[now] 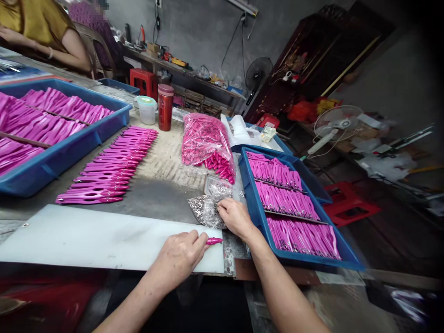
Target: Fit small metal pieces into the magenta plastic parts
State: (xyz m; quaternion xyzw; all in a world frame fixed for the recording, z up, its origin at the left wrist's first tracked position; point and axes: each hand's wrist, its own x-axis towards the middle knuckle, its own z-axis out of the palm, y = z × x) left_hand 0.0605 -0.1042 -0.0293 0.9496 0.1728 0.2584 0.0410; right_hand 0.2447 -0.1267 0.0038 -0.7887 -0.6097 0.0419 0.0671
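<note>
With the left hand (pixel 183 259) gripping the pink piece (pixel 215 241), its tip at that hand's two o'clock over the white board (pixel 100 236), best hold it steady and pick lightly with the right hand (pixel 237 217), bunched at the one-o'clock bag of metal bits (pixel 209 212), its grip there I cannot tell

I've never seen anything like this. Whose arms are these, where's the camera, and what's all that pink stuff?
There's no machine here: these are a person's bare arms, seen from a camera on their head. The left hand holds a small pink piece over a white board. The right hand is at some crinkled clear plastic beside small metal bits; whether it grips anything is unclear. Beyond lie a row of pink tools and a bag of pink parts, between two blue trays of pink pieces.
</note>
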